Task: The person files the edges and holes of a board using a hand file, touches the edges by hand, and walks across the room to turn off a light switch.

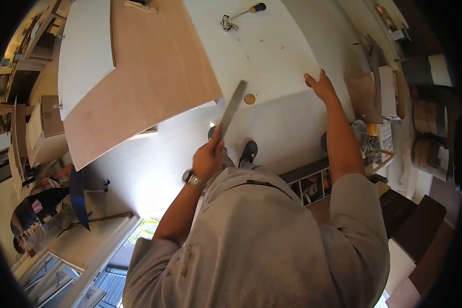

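Observation:
My left hand (207, 161), with a watch at the wrist, is closed around one end of a long flat grey metal tool (234, 108). The tool points up and away, its far end beside a round brown spot (249, 99) on the white panel (272, 61). At the panel's right part rests my right hand (321, 87), with two digits spread apart and the others partly hidden. Farther up on the panel lie a screwdriver (256, 8) with a black and yellow handle and a metal hinge (228, 23).
Left of the white panel is a brown wooden board (149, 72), bearing another white panel (84, 46) and a light-handled object (141, 6). My shoes (248, 153) are below the panel's near edge. Boxes (53, 115) stand at left; a ladder-like frame (313, 187) lies at right.

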### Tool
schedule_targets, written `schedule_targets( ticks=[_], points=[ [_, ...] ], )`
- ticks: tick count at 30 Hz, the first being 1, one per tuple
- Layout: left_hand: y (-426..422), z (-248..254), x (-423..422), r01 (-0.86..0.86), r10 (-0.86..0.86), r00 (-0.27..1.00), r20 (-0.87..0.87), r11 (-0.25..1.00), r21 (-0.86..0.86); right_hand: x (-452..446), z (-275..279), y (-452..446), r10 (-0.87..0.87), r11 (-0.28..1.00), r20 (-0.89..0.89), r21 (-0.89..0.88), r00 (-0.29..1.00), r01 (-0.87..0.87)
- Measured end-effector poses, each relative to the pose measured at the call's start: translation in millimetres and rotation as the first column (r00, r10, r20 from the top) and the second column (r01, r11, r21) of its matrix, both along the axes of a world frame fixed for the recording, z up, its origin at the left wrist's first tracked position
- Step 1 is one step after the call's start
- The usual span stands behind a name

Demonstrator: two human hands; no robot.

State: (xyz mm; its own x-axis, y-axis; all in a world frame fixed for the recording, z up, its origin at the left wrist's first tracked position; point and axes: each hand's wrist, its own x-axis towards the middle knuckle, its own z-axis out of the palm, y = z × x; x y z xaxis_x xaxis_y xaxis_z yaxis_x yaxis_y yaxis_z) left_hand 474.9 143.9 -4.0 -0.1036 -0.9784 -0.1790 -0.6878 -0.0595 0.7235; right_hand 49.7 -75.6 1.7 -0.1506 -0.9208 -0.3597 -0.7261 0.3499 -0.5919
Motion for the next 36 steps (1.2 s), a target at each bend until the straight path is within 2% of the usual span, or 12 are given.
schedule_targets(
  ticks=[4, 8, 12, 13, 16, 20, 21, 24, 28, 29, 33, 36],
  points=[
    [-22.2, 2.2, -11.3, 0.039, -0.04, 0.999, 0.034, 0.999, 0.026, -9.4, -26.9, -1.9, -0.048, 0.995, -0.159, -0.097, 0.986, 0.033],
    [-64.0, 6.3, -46.5, 0.124, -0.131, 0.981, 0.141, 0.991, 0.058, 5.5, 4.7, 4.2, -0.058, 0.997, -0.124, -0.054, 0.99, 0.052],
    [-2.9, -2.2, 3.3, -0.016, 0.007, 0.997, -0.08, 0.994, -0.109, -4.6, -9.4, -3.2, -0.01, 0.997, -0.073, -0.071, 0.997, 0.005],
    [2.0, 0.2, 8.4, -0.033, 0.035, 0.997, -0.066, 0.999, 0.022, -5.4, -11.2, 0.2, -0.007, 0.998, -0.066, -0.057, 0.998, 0.003],
    [-34.0, 0.6, -20.7, 0.066, -0.068, 0.996, 0.056, 0.997, 0.031, -0.7, -13.7, 3.1, -0.07, 0.992, -0.149, -0.113, 0.986, 0.054],
    [-61.5, 15.2, -37.5, 0.119, -0.129, 0.983, 0.13, 0.99, 0.077, -6.0, -7.0, -10.8, -0.011, 1.0, -0.082, -0.006, 0.997, 0.011],
    [-47.6, -3.8, -20.4, 0.107, -0.105, 0.993, 0.06, 0.994, -0.027, -6.0, -2.5, -8.7, -0.004, 1.0, -0.065, -0.001, 0.998, 0.004],
    [-15.4, -8.3, 21.1, 0.03, -0.031, 0.999, -0.036, 0.999, -0.024, -9.2, -18.1, -8.1, -0.046, 0.998, -0.129, -0.053, 0.991, 0.04],
    [-61.5, 6.5, -20.4, 0.099, -0.101, 0.992, 0.081, 0.995, 0.026, -1.0, -14.2, 0.5, -0.07, 0.994, -0.188, -0.091, 0.98, 0.053],
    [-75.4, 24.7, -31.3, 0.11, -0.128, 0.986, 0.107, 0.981, 0.159, -1.1, -10.8, 2.2, -0.054, 0.997, -0.157, -0.066, 0.986, 0.044],
    [-40.6, -7.0, 2.8, 0.075, -0.074, 0.996, 0.057, 0.997, -0.024, -1.1, -3.6, -2.3, -0.011, 0.999, -0.097, -0.047, 0.995, 0.006],
    [-23.7, 2.5, 18.9, 0.059, -0.067, 0.996, 0.064, 0.991, 0.116, 3.4, 3.5, 4.4, -0.024, 1.0, -0.097, 0.002, 0.995, 0.025]
  ],
)
